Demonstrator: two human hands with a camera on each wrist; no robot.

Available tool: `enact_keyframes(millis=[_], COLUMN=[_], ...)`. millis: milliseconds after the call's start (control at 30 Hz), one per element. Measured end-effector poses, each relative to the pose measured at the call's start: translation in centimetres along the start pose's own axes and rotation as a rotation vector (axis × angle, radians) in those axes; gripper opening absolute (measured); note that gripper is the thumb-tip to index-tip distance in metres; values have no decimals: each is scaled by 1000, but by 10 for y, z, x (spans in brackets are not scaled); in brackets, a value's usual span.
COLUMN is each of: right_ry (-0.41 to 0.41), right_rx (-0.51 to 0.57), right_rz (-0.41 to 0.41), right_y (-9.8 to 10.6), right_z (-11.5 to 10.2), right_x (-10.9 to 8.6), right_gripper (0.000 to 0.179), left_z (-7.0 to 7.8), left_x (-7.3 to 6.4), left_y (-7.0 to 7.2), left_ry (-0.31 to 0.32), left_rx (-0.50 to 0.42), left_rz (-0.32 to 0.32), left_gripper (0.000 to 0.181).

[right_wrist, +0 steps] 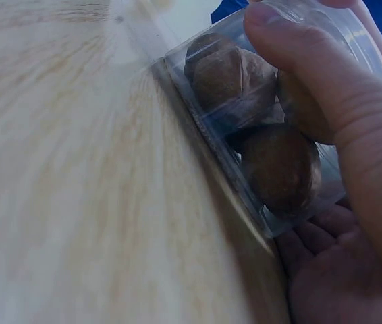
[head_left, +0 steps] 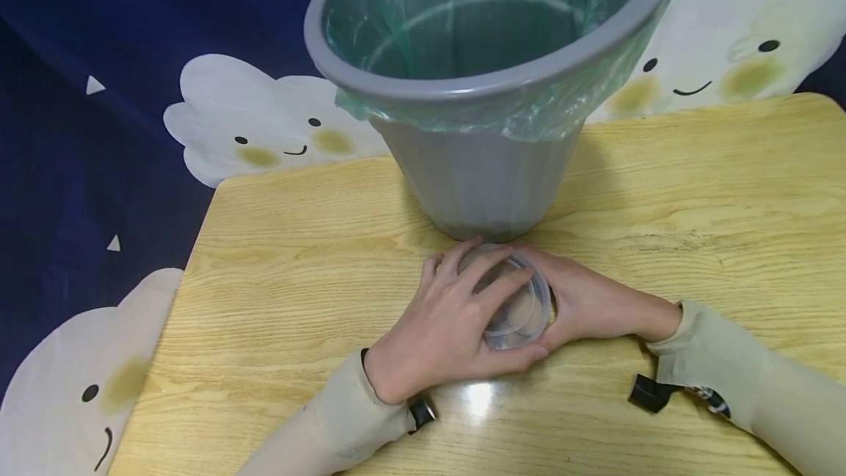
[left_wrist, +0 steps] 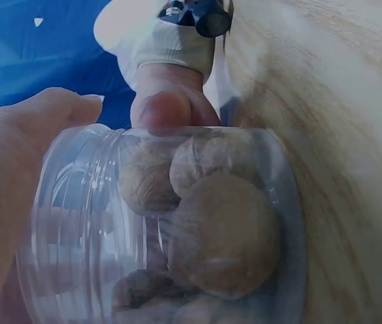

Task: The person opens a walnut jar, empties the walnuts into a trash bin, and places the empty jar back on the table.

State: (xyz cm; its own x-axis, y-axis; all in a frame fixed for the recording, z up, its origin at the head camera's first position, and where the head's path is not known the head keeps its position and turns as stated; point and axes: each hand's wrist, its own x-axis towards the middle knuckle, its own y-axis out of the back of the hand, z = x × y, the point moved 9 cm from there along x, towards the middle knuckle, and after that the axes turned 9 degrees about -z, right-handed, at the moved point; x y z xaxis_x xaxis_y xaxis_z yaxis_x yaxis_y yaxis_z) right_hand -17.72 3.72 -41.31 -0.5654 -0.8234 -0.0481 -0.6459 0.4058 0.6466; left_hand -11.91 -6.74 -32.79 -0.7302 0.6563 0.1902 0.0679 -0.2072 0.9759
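Note:
A clear plastic jar point(head_left: 537, 311) stands on the wooden table, close in front of the grey bin. Through its wall in the left wrist view show several round brown nuts point(left_wrist: 225, 236), and in the right wrist view a dark nut point(right_wrist: 282, 165) lies near the base. My left hand point(head_left: 449, 314) grips the jar's clear lid point(left_wrist: 63, 223) from above, fingers spread over the top and thumb along the near rim. With thumb and fingers curled round the jar's side, my right hand point(head_left: 591, 300) holds the body. Its far fingers are partly hidden in the head view.
Behind the jar stands a tall grey bin point(head_left: 482, 175) lined with a green plastic bag point(head_left: 548, 120). The table point(head_left: 297, 255) ends at the left against a dark blue cloth point(head_left: 53, 167) with white clouds.

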Motion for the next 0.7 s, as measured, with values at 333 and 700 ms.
enact_keyframes(millis=[333, 700], right_ry=[5, 5], right_rx=[21, -18], right_rz=[8, 21], right_y=[0, 2], right_z=[-3, -4], right_x=[-2, -1], right_gripper=[123, 127], left_z=[-7, -10], left_x=[1, 0], left_y=[1, 4], left_ry=[27, 32], left_rx=[-82, -80], left_rz=[-19, -14], left_gripper=[72, 72])
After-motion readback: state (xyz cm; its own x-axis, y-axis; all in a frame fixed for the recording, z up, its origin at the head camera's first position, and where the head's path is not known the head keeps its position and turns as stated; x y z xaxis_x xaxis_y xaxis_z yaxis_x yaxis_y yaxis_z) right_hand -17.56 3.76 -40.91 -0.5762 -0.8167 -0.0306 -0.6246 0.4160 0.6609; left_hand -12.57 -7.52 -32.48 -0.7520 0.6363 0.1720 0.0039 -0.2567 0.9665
